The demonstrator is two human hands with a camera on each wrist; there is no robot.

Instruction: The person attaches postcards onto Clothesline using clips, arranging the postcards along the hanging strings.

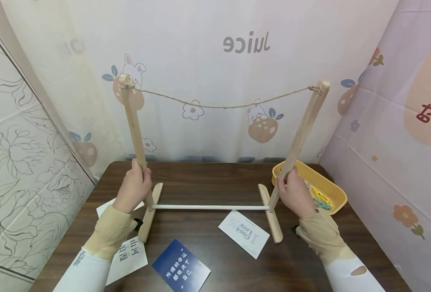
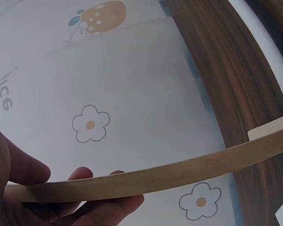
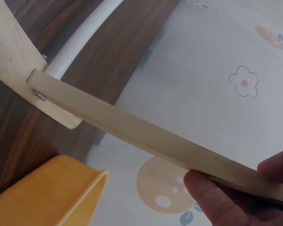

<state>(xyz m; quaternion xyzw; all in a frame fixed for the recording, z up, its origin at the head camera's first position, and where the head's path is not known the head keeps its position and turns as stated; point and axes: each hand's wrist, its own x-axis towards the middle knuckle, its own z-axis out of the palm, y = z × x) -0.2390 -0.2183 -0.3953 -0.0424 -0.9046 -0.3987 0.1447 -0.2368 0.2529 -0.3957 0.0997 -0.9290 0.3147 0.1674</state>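
Observation:
A wooden rack stands on the dark table, its two posts joined low down by a white rod [image 1: 211, 207] and at the top by a sagging twine rope [image 1: 215, 106]. My left hand [image 1: 134, 188] grips the left post [image 1: 132, 117] around its lower half. On the other side, my right hand [image 1: 296, 190] holds the right post [image 1: 306, 121] at about the same height. Each post meets a wooden foot, the left foot [image 1: 147, 225] and the right foot [image 1: 273, 223]. In the right wrist view, a metal screw [image 3: 39, 95] sits at the post's lower end.
Behind my right hand is a yellow basket [image 1: 337, 194] with colored clips [image 1: 321, 196] inside. A white "Good Luck" card [image 1: 244, 233], a blue card [image 1: 180, 265] and a white card with writing [image 1: 129, 259] lie on the table [image 1: 215, 178]. A patterned curtain [image 1: 200, 40] hangs behind.

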